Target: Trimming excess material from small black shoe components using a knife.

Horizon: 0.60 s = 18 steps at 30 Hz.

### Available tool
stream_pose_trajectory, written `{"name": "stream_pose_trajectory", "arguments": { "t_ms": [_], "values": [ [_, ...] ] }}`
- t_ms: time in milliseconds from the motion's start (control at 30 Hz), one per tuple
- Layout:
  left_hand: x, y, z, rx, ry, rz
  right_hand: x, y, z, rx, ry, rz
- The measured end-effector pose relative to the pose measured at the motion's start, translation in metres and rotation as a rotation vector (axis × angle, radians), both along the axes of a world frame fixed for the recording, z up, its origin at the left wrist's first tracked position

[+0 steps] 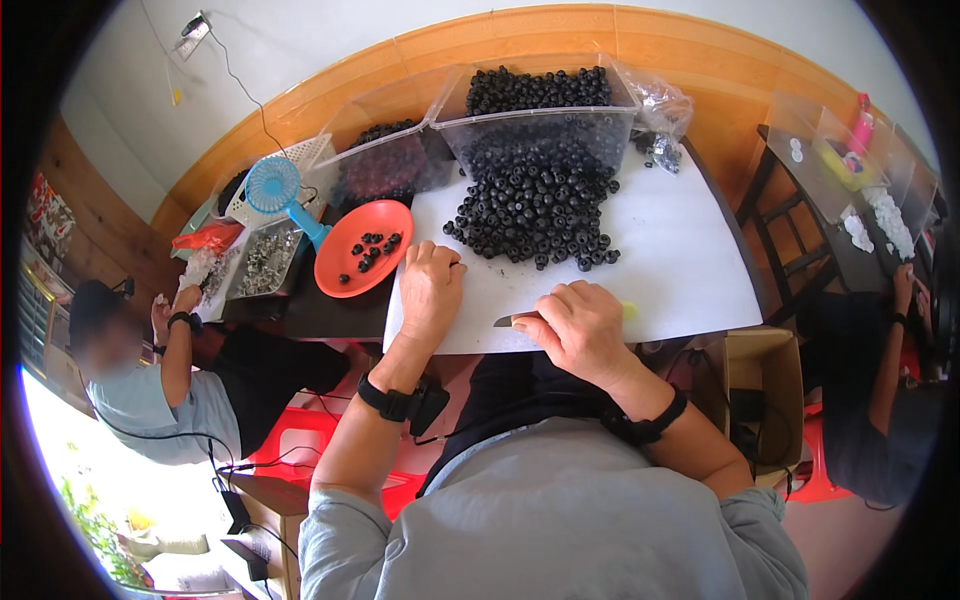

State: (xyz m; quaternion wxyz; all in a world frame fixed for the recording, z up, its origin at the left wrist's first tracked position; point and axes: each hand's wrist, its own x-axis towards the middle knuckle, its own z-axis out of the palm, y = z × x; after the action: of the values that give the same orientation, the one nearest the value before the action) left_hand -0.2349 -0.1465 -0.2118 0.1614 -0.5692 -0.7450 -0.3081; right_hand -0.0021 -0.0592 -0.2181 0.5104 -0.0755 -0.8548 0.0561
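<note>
My left hand is closed at the left side of the white sheet, beside the orange-red plate. A dark bit shows at its fingertips, mostly hidden, like one of the small black round parts. My right hand grips a small knife near the sheet's front edge. The short blade points left, and a yellow-green handle end sticks out past the hand. Beyond both hands lies a heap of black round parts with holes. Several similar pieces sit on the plate.
Clear plastic bins of black parts stand behind the heap. A blue handheld fan and a tray of small metallic pieces are at the left. One person sits at the left, another at the right. A cardboard box is by my right arm.
</note>
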Motion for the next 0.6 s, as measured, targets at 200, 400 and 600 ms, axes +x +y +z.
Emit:
{"name": "stream_pose_trajectory", "arguments": {
  "t_ms": [200, 400, 600],
  "values": [
    [0.0051, -0.0025, -0.0004, 0.034, 0.113, 0.033, -0.0002, 0.0001, 0.0006, -0.019, 0.000, 0.003],
    [0.0061, -0.0073, 0.0002, 0.109, 0.003, -0.008, 0.0008, -0.0008, 0.0029, -0.007, -0.020, -0.003],
    [0.0083, -0.0042, -0.0039, 0.072, 0.101, -0.035, -0.0002, -0.0003, 0.0000, -0.023, -0.022, 0.003]
  ]
}}
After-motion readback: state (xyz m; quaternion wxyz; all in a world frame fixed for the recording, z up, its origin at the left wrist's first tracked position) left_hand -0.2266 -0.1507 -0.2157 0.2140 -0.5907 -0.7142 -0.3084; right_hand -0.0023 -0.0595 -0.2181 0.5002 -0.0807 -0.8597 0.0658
